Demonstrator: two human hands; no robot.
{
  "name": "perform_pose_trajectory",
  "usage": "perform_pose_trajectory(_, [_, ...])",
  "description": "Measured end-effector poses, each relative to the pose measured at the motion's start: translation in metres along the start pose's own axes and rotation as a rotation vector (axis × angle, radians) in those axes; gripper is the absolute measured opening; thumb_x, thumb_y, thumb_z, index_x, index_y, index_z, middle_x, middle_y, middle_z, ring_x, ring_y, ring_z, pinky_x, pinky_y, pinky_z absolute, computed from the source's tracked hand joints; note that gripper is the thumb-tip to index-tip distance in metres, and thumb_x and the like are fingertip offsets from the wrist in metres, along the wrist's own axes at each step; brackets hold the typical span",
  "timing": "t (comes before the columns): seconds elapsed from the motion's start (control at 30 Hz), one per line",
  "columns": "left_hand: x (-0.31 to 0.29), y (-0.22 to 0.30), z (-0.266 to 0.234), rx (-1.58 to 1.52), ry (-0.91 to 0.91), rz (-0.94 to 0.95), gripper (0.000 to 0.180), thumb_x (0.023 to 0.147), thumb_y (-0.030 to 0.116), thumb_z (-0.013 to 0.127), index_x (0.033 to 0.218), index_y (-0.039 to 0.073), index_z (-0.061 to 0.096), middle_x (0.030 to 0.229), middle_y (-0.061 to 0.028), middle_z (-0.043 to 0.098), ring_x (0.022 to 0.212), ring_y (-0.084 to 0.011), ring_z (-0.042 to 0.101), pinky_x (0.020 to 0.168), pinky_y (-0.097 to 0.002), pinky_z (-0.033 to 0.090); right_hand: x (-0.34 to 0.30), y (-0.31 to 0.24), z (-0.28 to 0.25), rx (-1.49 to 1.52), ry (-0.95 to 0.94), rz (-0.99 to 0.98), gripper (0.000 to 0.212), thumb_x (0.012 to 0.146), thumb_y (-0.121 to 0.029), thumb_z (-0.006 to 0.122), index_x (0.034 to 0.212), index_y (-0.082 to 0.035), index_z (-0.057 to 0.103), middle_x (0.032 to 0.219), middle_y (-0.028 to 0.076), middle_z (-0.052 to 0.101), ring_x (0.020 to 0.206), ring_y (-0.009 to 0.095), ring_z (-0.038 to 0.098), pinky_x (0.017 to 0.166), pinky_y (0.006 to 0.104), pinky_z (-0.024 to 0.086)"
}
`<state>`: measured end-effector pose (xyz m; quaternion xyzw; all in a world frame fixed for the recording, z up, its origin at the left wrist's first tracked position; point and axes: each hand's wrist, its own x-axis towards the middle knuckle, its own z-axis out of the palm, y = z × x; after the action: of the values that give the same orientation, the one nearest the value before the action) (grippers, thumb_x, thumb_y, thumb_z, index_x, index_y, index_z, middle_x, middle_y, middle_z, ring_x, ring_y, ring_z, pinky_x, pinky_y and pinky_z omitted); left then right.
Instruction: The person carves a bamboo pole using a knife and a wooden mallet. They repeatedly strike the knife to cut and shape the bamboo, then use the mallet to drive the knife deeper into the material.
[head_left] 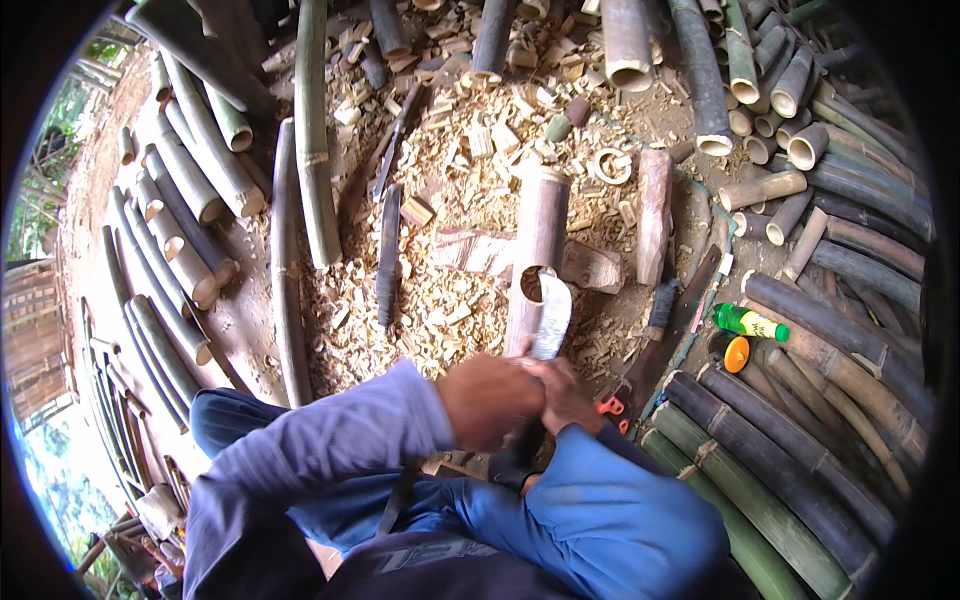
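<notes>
A bamboo tube (542,210) with a notch cut in its upper side points away from me, lying across a rough wood block (475,252). The curved blade of a knife (553,318) has its tip at that notch. My left hand (488,400) is closed in a fist around the knife's handle area, just below the blade. Close against it, my right hand (568,388) is closed at the base of the blade, near the tube's close end. The dark handle is partly hidden under both hands.
Wood chips (440,310) cover the ground ahead. Another knife with a wrapped handle (388,260) lies to the left. Long bamboo poles (287,250) lie along the left; cut bamboo pieces (790,500) crowd the right. A green bottle (750,322) and an orange-handled tool (612,405) are there too.
</notes>
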<state>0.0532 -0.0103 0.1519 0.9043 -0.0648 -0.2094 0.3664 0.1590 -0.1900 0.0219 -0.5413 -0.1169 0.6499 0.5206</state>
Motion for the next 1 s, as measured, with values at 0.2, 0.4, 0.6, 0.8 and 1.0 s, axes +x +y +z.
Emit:
perform_pose_trajectory(0.2, [0.156, -0.014, 0.016, 0.114, 0.086, 0.053, 0.087, 0.074, 0.02, 0.081, 0.151, 0.023, 0.042, 0.141, -0.0193, 0.048, 0.12, -0.0395, 0.061, 0.095, -0.0485, 0.054, 0.026, -0.029, -0.108, -1.231, 0.189, -0.275, 0.026, 0.099, -0.026, 0.062, 0.12, -0.011, 0.062, 0.111, 0.009, 0.064, 0.107, 0.021, 0.062, 0.101, 0.0441, 0.047])
perform_pose_trajectory(0.4, [0.156, -0.044, 0.019, -0.276, 0.677, -0.029, 0.101, 0.072, -0.004, 0.069, 0.161, 0.029, 0.034, 0.156, -0.0319, 0.032, 0.141, -0.0521, 0.041, 0.114, -0.0545, 0.042, 0.045, -0.145, -0.084, -2.107, 0.2, -0.469, 0.025, 0.091, -0.026, 0.069, 0.112, -0.011, 0.064, 0.102, 0.007, 0.064, 0.095, 0.022, 0.064, 0.093, 0.0428, 0.051])
perform_pose_trajectory(0.6, [0.146, -0.037, 0.02, -0.6, 1.558, -0.179, 0.101, 0.064, -0.008, 0.072, 0.156, 0.004, 0.034, 0.147, -0.0257, 0.043, 0.134, -0.0429, 0.047, 0.117, -0.0452, 0.037, 0.102, -0.19, -0.041, -2.116, -0.076, -1.005, 0.013, 0.078, -0.021, 0.068, 0.085, -0.012, 0.063, 0.078, 0.005, 0.06, 0.081, 0.022, 0.06, 0.076, 0.0402, 0.049])
perform_pose_trajectory(0.8, [0.158, -0.033, 0.006, -0.326, 0.429, -0.236, 0.098, 0.068, 0.0, 0.079, 0.155, 0.018, 0.039, 0.133, -0.0247, 0.054, 0.125, -0.0418, 0.058, 0.1, -0.0466, 0.054, 0.053, -0.125, -0.1, -1.191, 0.236, -0.575, 0.018, 0.089, -0.023, 0.065, 0.097, -0.008, 0.062, 0.088, 0.01, 0.062, 0.088, 0.029, 0.062, 0.082, 0.043, 0.052])
perform_pose_trajectory(1.0, [0.167, -0.035, 0.004, -0.315, 0.288, 0.015, 0.097, 0.064, 0.0, 0.08, 0.152, 0.012, 0.042, 0.132, -0.0281, 0.056, 0.122, -0.0469, 0.059, 0.099, -0.0468, 0.054, 0.032, -0.108, -0.115, -1.081, 0.305, -0.218, 0.034, 0.088, -0.029, 0.068, 0.111, -0.006, 0.06, 0.103, 0.016, 0.063, 0.097, 0.037, 0.063, 0.086, 0.0472, 0.052])
